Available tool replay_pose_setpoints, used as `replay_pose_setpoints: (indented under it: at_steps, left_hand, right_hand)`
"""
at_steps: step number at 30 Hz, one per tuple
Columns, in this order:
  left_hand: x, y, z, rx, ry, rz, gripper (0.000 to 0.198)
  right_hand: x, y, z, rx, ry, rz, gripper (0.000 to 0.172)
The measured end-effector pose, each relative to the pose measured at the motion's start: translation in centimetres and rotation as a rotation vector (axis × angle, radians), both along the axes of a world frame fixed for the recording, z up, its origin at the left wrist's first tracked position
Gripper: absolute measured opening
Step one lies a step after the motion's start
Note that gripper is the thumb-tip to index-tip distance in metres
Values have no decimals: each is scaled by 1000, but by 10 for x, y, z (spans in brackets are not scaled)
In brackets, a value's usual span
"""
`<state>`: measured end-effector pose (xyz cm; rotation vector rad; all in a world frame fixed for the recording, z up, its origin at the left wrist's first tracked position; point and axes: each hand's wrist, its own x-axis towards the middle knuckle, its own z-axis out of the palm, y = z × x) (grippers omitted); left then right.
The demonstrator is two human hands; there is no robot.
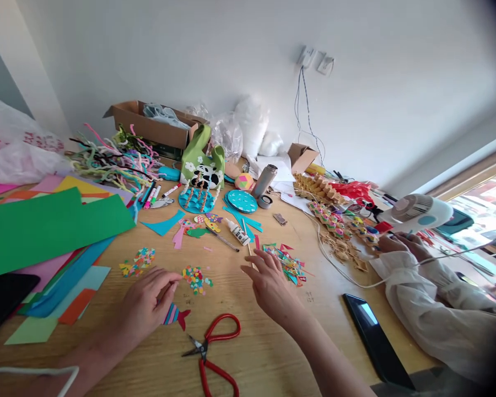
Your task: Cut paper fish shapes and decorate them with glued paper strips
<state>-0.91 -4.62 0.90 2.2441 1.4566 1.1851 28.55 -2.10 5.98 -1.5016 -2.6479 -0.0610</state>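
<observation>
My left hand [152, 295] is closed, thumb and index finger pressed together beside a pile of paper dots [196, 279]; anything in the pinch is too small to make out. A striped paper fish [172, 315] with a red tail shows partly from under this hand. My right hand [268, 281] has its thumb and fingers around a thin wooden stick [249, 249], whose far end points towards a white glue bottle [237, 232]. Colourful paper scraps [291, 263] lie just beyond the right hand. Red-handled scissors [203, 349] rest between my forearms, blades apart.
Coloured paper sheets [45, 226] and pipe cleaners [116, 160] cover the left side. Blue round pieces [240, 201], a pen [225, 241] and a thermos [265, 181] stand or lie farther back. On the right are a phone [376, 336], a fan [421, 212], a cable and another person's sleeves [413, 298].
</observation>
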Motion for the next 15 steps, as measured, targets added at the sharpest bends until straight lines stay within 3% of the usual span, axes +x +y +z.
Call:
replay_pose_setpoints:
  at_steps: [3, 6, 15]
  left_hand:
    - [-2, 1, 1, 10, 7, 18, 16]
    - [-4, 2, 6, 51, -11, 54, 17]
    - [-7, 3, 14, 105, -89, 156, 15]
  right_hand:
    - [-35, 24, -4, -20, 37, 122, 40]
    - [-60, 44, -13, -37, -9, 139, 44]
    - [-85, 68, -21, 4, -41, 161, 35]
